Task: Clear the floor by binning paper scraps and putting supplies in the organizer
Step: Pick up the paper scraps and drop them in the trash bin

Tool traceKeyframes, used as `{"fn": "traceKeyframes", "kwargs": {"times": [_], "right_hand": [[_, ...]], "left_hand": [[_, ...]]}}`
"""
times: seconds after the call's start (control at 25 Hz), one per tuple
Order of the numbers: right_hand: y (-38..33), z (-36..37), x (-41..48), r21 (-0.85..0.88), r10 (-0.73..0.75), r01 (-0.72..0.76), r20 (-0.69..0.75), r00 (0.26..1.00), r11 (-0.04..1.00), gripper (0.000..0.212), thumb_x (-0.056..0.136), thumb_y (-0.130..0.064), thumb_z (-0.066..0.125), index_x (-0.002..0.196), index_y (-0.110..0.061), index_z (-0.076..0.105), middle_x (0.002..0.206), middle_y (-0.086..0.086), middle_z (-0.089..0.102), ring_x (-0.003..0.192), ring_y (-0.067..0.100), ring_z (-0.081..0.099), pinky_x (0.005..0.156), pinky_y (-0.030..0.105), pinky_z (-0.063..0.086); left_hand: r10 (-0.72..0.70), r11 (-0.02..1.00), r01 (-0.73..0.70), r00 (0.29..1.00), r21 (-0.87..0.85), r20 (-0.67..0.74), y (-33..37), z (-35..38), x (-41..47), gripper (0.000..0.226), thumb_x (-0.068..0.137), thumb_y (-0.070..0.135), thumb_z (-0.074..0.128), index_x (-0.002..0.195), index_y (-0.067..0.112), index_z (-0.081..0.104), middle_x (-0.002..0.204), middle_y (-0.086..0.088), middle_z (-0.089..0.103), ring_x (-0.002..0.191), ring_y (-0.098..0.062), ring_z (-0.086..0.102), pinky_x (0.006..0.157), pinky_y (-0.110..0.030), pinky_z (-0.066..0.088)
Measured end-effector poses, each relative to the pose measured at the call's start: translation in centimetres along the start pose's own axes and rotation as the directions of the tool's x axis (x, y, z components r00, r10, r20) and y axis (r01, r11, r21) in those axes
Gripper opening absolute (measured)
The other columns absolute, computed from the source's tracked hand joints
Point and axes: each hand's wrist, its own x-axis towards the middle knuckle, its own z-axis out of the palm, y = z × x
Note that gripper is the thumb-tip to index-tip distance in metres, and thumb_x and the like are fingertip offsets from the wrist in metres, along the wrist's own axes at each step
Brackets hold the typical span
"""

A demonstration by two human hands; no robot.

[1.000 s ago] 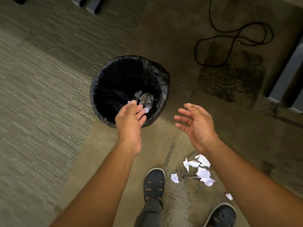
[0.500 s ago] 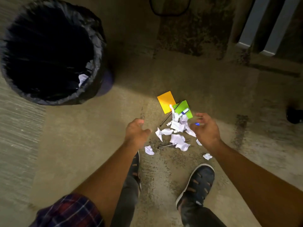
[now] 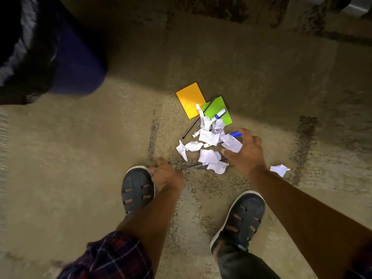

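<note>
A pile of torn white paper scraps [image 3: 209, 156] lies on the floor in front of my feet. Behind it are an orange note [image 3: 190, 100], a green note [image 3: 218, 105], a blue-and-white marker [image 3: 219, 114], a thin black pen [image 3: 198, 119] and a blue pen [image 3: 236, 134]. Another thin pen [image 3: 192, 168] lies under the pile's near edge. My right hand [image 3: 248, 153] hovers over the pile's right side, fingers spread and clawed, empty. My left hand [image 3: 167, 176] is low at the pile's left, fingers curled down; whatever is under it is hidden.
The blue bin with a black liner [image 3: 26, 49] stands at the far left. One stray scrap [image 3: 279, 169] lies right of my right wrist. My two dark shoes [image 3: 136, 190] [image 3: 241, 216] are planted just below the pile. Grey furniture legs [image 3: 358, 5] show at the top right.
I turned from the bin, where my left hand dropped scraps, to the floor pile. Both hands have come lower and closer to it; my left hand now covers the small scrap at the left.
</note>
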Motion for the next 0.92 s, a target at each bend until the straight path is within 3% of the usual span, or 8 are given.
{"fn": "traceKeyframes", "kwargs": {"times": [0.2, 0.32, 0.44, 0.6, 0.68, 0.76, 0.84, 0.92], "right_hand": [[-0.8, 1.0, 1.1, -0.228, -0.058, 0.051, -0.025, 0.998, 0.972, 0.06, 0.08, -0.037, 0.079, 0.132, -0.025, 0.05, 0.132, 0.014, 0.049, 0.121, 0.037, 0.05, 0.091, 0.048, 0.052], [-0.9, 1.4, 1.7, -0.366, -0.062, 0.049, -0.024, 0.998, 0.929, 0.041, 0.086, -0.035, 0.071, 0.123, -0.022, 0.057, 0.128, 0.013, 0.052, 0.121, 0.037, 0.051, 0.093, 0.047, 0.047], [-0.8, 1.4, 1.7, -0.443, -0.083, 0.04, -0.078, 0.993, 0.896, 0.029, 0.089, -0.028, 0.061, 0.117, -0.019, 0.062, 0.12, 0.013, 0.056, 0.114, 0.036, 0.052, 0.093, 0.046, 0.039], [-1.1, 0.3, 1.3, -0.228, -0.199, 0.151, -0.206, 0.958, 0.962, 0.018, 0.08, -0.018, 0.058, 0.093, -0.007, 0.063, 0.097, 0.016, 0.061, 0.091, 0.037, 0.056, 0.075, 0.037, 0.038], [-1.8, -0.6, 1.6, -0.068, -0.209, 0.199, -0.228, 0.951, 0.978, 0.006, 0.078, -0.011, 0.056, 0.079, -0.005, 0.055, 0.076, 0.012, 0.059, 0.07, 0.033, 0.056, 0.061, 0.029, 0.032], [-2.7, -1.1, 2.3, 0.012, -0.178, 0.186, -0.236, 0.955, 0.982, 0.006, 0.081, -0.004, 0.055, 0.081, -0.008, 0.05, 0.068, 0.007, 0.055, 0.061, 0.03, 0.055, 0.056, 0.028, 0.032], [-3.5, -1.2, 3.0, 0.082, -0.17, 0.191, -0.215, 0.962, 0.978, 0.017, 0.088, 0.0, 0.05, 0.101, -0.009, 0.054, 0.079, 0.011, 0.062, 0.07, 0.029, 0.058, 0.06, 0.034, 0.042], [-3.9, -0.9, 3.6, 0.068, -0.208, 0.221, -0.159, 0.965, 0.973, 0.031, 0.09, 0.001, 0.047, 0.117, -0.007, 0.059, 0.098, 0.018, 0.068, 0.088, 0.033, 0.062, 0.076, 0.039, 0.049]], "left_hand": [[0.083, 0.996, -0.085, 0.989, -0.013, -0.122, -1.8, 0.3, 1.2, 0.022, 0.086, 0.006, 0.068, 0.108, 0.01, 0.065, 0.117, -0.017, 0.066, 0.108, -0.035, 0.063, 0.091, -0.035, 0.051], [0.038, 0.965, -0.078, 0.986, -0.252, -0.159, -2.3, -0.7, 1.4, 0.015, 0.085, 0.003, 0.063, 0.089, 0.015, 0.072, 0.091, -0.013, 0.074, 0.086, -0.034, 0.07, 0.075, -0.035, 0.056], [0.025, 0.952, -0.076, 0.985, -0.296, -0.173, -0.3, -1.5, 1.3, 0.02, 0.089, 0.009, 0.056, 0.081, 0.02, 0.071, 0.081, -0.003, 0.071, 0.076, -0.029, 0.067, 0.065, -0.028, 0.045], [0.003, 0.936, -0.056, 0.989, -0.348, -0.15, 3.6, -1.8, 1.4, 0.008, 0.088, 0.027, 0.063, 0.083, 0.021, 0.061, 0.084, -0.004, 0.07, 0.078, -0.027, 0.062, 0.061, -0.025, 0.041], [0.005, 0.943, -0.05, 0.991, -0.328, -0.136, 4.8, -1.2, 1.4, 0.037, 0.081, 0.046, 0.077, 0.096, 0.019, 0.058, 0.086, -0.001, 0.065, 0.076, -0.022, 0.061, 0.047, -0.02, 0.03], [0.032, 0.961, -0.065, 0.992, -0.27, -0.125, 5.6, -0.6, 1.4, 0.077, 0.07, 0.061, 0.085, 0.12, 0.012, 0.051, 0.099, -0.008, 0.064, 0.082, -0.023, 0.065, 0.044, -0.018, 0.029], [0.053, 0.976, -0.076, 0.992, -0.203, -0.115, 5.8, 0.1, 1.5, 0.104, 0.065, 0.066, 0.085, 0.139, 0.007, 0.04, 0.119, -0.017, 0.065, 0.098, -0.03, 0.071, 0.053, -0.022, 0.042], [0.074, 0.988, -0.088, 0.99, -0.124, -0.119, 5.8, 0.6, 1.6, 0.114, 0.066, 0.067, 0.084, 0.147, 0.005, 0.032, 0.131, -0.021, 0.061, 0.107, -0.033, 0.071, 0.063, -0.027, 0.047]]}}
